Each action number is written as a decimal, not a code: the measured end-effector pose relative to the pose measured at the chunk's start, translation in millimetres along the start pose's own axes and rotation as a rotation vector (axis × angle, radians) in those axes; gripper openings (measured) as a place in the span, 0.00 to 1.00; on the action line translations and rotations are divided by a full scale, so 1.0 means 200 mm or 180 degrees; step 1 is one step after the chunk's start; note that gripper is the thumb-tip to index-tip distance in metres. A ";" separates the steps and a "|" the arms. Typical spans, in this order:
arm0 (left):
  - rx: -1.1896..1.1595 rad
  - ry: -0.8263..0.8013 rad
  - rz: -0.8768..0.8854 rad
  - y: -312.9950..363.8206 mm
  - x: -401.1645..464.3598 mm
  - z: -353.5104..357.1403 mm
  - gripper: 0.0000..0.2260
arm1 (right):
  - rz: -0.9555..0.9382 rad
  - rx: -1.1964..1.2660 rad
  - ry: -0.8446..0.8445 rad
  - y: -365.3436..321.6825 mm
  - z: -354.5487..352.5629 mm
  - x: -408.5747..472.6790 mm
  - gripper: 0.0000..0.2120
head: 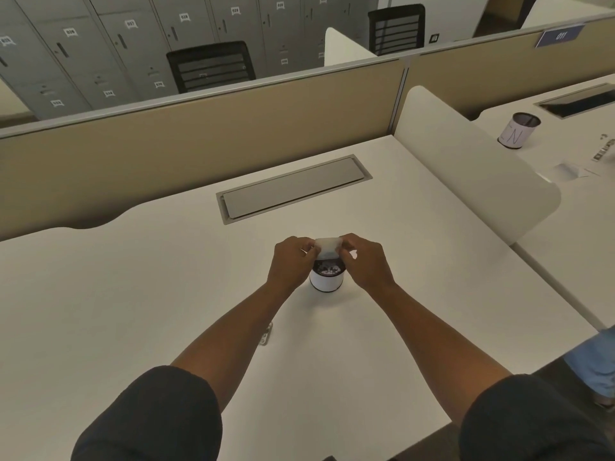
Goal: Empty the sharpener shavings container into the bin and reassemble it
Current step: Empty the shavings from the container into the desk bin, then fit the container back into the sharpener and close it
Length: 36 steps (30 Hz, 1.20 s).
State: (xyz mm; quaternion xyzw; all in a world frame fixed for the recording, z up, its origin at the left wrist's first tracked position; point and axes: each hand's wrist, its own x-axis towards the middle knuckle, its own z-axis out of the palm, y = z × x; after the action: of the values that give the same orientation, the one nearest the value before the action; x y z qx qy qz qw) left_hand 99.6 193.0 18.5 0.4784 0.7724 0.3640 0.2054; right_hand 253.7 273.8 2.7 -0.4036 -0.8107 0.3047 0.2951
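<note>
On the broad white desk [133,294], boxed in behind by a beige fabric partition [166,134] with a closed grey rectangular cable hatch [293,189] set into the desktop, the person works at the middle of the surface with both forearms stretched forward. Just below the hands stands the small round bin [326,280], a white-walled cylinder with a dark rim, upright on the desk and already showing a scatter of dark and pale bits inside its mouth. Directly above that mouth, the left hand [293,261] and the right hand [364,261] both pinch the small translucent white plastic shavings container [328,247], one from each side, fingers closed on its edges. It looks like a rounded, frosted little box, held roughly level or slightly tipped towards the bin; whether anything remains inside cannot be told, since its walls are cloudy and the fingers cover its ends. The step in hand seems to be the emptying. To do it well, the container should be kept low and centred over the opening, tipped fully and tapped lightly so clinging dust falls in rather than onto the desk. A small flat metallic piece [267,334] lies on the desk beside the left forearm, possibly the sharpener's other part, though it is too small to be sure.
</note>
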 end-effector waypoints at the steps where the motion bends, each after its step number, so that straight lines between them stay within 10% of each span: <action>1: -0.0081 0.0106 -0.0076 0.01 -0.01 0.00 0.09 | -0.0019 0.0023 0.0039 0.00 -0.01 0.00 0.07; 14: -0.0738 0.0310 -0.0180 -0.01 -0.11 -0.17 0.08 | 0.0162 0.0579 0.0131 -0.26 0.01 0.00 0.09; 21: -0.2027 0.0561 -0.1246 -0.22 -0.33 -0.35 0.06 | 0.0814 0.1357 -0.0784 -0.45 0.28 -0.07 0.34; 27: -0.2254 0.0732 -0.1708 -0.40 -0.55 -0.50 0.07 | 0.0415 0.0915 -0.1236 -0.53 0.46 -0.19 0.08; 36: -0.3975 0.1227 -0.2240 -0.55 -0.77 -0.53 0.05 | 0.1322 0.1452 -0.1501 -0.71 0.65 -0.41 0.18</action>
State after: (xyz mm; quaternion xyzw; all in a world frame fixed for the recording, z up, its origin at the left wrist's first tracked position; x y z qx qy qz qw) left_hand 34.9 -12.1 -0.3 -0.0756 0.5516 0.7256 0.4044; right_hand 133.2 103.6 4.3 -0.4020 -0.6686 0.6149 0.1148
